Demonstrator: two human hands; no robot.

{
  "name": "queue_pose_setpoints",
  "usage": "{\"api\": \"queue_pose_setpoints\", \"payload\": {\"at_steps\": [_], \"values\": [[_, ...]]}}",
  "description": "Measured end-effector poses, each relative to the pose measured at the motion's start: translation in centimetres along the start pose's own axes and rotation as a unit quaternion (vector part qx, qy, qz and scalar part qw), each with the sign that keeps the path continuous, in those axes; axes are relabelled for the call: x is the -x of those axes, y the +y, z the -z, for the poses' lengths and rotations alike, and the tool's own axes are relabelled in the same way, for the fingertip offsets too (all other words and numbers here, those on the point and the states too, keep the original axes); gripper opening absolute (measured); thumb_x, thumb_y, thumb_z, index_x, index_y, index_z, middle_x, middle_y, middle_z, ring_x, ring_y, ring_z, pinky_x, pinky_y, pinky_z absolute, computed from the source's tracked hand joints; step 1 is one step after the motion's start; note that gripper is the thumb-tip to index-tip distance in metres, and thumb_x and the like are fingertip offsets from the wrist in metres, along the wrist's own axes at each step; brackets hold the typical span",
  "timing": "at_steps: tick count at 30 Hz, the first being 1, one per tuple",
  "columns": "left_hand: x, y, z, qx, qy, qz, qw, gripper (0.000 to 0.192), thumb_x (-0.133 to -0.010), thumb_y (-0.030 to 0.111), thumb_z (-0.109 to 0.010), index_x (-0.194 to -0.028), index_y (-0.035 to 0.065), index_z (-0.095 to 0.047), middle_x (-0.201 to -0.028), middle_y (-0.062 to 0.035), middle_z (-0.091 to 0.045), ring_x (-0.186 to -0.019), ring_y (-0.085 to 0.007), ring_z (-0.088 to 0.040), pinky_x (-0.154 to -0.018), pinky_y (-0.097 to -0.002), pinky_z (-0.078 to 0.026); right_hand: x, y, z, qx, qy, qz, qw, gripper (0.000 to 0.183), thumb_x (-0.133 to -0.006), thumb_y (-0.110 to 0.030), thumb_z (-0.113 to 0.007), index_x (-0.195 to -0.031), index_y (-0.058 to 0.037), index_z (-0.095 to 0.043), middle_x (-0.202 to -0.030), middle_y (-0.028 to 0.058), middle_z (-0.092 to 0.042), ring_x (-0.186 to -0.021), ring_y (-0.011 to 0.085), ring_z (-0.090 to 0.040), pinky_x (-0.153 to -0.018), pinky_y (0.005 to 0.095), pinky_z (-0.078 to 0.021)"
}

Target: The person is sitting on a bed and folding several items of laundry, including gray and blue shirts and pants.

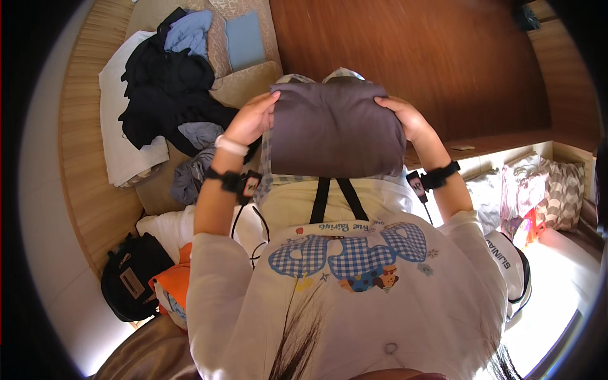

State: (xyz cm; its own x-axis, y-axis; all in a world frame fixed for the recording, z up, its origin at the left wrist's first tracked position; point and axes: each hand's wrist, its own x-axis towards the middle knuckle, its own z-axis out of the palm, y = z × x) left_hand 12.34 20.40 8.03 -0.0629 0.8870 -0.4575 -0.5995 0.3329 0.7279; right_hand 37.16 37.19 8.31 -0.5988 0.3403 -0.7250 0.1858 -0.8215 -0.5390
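Observation:
My left hand (255,118) and my right hand (403,115) grip a folded dark grey-purple cloth (337,130) by its two sides, near the far corners. It hangs in front of my waist, over checkered fabric (266,183) that shows around its edges. The cloth has a straight left edge, a rounded right edge and creases at the top middle. Each thumb rests on its near face, while most of the other fingers are hidden behind. A light band (232,145) circles my left wrist, and both forearms carry strapped devices with cables.
To the left, a sofa (247,85) bears black clothing (166,90), a blue garment (190,33), grey garments (192,171) and white fabric (111,104). A black backpack (135,280) and orange fabric (175,280) lie nearer. Brown wooden boards (403,47) span ahead; bags and cushions (560,190) stand right.

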Motion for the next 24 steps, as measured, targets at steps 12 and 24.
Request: {"api": "queue_pose_setpoints", "payload": {"at_steps": [12, 24], "values": [[-6.6, -3.9, 3.2, -0.275, 0.252, -0.029, 0.927, 0.041, -0.071, 0.034, -0.057, -0.083, -0.0038, -0.048, -0.068, -0.0078, -0.053, -0.061, -0.0180, -0.052, -0.056, -0.0273, -0.042, -6.6, 1.0, 2.5, 0.150, 0.102, 0.078, 0.980, 0.036, -0.076, -0.021, -0.050, -0.101, 0.0052, -0.045, -0.092, 0.0153, -0.053, -0.079, 0.0202, -0.053, -0.069, 0.0283, -0.0430], [3.0, -3.6, 0.0, -0.198, 0.079, 0.246, 0.946, 0.033, -0.068, 0.024, -0.061, -0.087, -0.0015, -0.054, -0.080, -0.0056, -0.056, -0.056, -0.0084, -0.051, -0.052, -0.0183, -0.041, 1.7, 3.2, 2.5, 0.061, 0.059, -0.042, 0.995, 0.041, -0.072, -0.025, -0.055, -0.101, 0.0037, -0.048, -0.091, 0.0122, -0.056, -0.079, 0.0181, -0.054, -0.071, 0.0263, -0.0424]]}}
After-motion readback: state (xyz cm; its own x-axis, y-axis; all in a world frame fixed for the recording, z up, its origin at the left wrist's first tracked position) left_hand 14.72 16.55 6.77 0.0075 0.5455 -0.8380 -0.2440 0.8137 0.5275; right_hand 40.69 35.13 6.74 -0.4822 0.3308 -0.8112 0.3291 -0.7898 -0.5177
